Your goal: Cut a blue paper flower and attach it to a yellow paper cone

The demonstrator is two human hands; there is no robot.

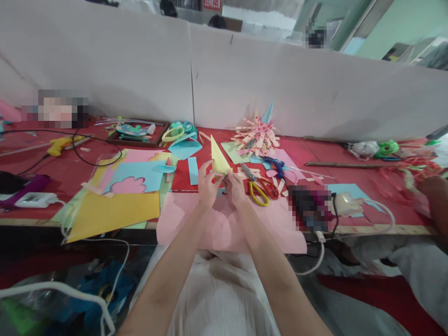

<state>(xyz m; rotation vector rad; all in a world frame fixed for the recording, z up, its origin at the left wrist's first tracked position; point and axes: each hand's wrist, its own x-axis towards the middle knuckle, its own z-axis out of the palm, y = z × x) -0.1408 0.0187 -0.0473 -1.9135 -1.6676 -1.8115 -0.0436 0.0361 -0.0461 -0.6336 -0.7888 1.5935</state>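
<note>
Between my two hands, in the middle of the head view, is a pale yellow paper cone (219,157) with its tip pointing up and slightly left. My left hand (207,183) grips its lower left edge, fingers closed. On the other side, my right hand (236,185) pinches the lower right corner. Both hands are above a pink paper sheet (189,221) at the table's front edge. Scissors (259,192) with yellow and red handles lie just right of my right hand. A light blue paper strip (192,171) lies left of the cone.
Behind stands a pink paper figure (259,133) with a blue cone on top. A blue glue gun (276,165) lies right, a yellow glue gun (59,145) far left. Coloured sheets (119,210) and a wooden tray (159,133) are on the left. Another person's arm (436,200) shows at right.
</note>
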